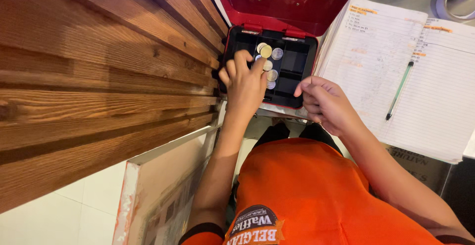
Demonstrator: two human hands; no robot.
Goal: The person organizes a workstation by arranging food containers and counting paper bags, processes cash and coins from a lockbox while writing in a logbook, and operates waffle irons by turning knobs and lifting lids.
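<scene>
A wall of slatted wooden planks (94, 77) fills the left of the view, close against the work. To the right lies an open lined notebook (396, 77) with a green pen (399, 90) resting on its page. Between them sits a red cash box (269, 47), lid (284, 0) tipped up and back, with a black divided tray (297, 64) inside.

The left hand (245, 82) is down in the tray, its fingers (236, 63) curled and spread over the near-left compartments, the forefinger touching the coins (268, 62); whether it has one pinched I cannot tell, since the hand covers what lies under it. The right hand (324, 101) hovers at the box's near right corner, fingers bent inward and loosely closed, probably holding nothing, though the palm is hidden.

The coins are heaped in one middle compartment. They look small, hard, flat and slick, light singly, likely best slid up a tray wall or pinched by the rim. Room is tight: the planks crowd the left, the raised lid blocks the far side, the notebook hems the right, and the compartment walls leave little space for fingertips.
</scene>
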